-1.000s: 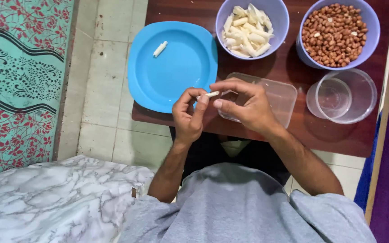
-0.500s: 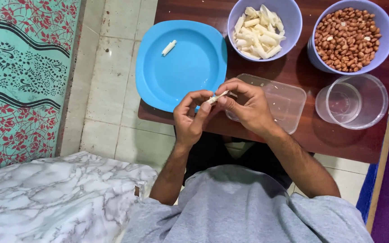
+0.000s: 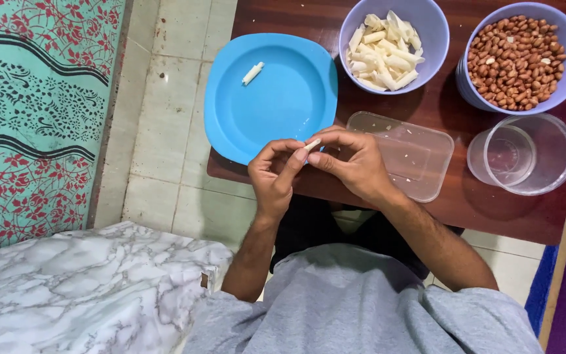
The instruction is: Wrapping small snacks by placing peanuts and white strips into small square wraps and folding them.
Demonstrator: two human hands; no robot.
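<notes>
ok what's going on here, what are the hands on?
A person seated at a dark wooden table pinches a small white stick-shaped piece between the fingertips of the left hand and the right hand, above the near edge of a blue plate. One similar piece lies on that plate. Behind it are a purple bowl of white pieces and a purple bowl of peanuts. A clear rectangular container and a clear round cup sit to the right.

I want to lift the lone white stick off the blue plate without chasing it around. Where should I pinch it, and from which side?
Pinch the white stick across its middle, coming straight down from above. It lies flat and slanted on the blue plate, alone, with bare plate on both long sides for fingertips. Its ends are narrow and would likely slip.
</notes>
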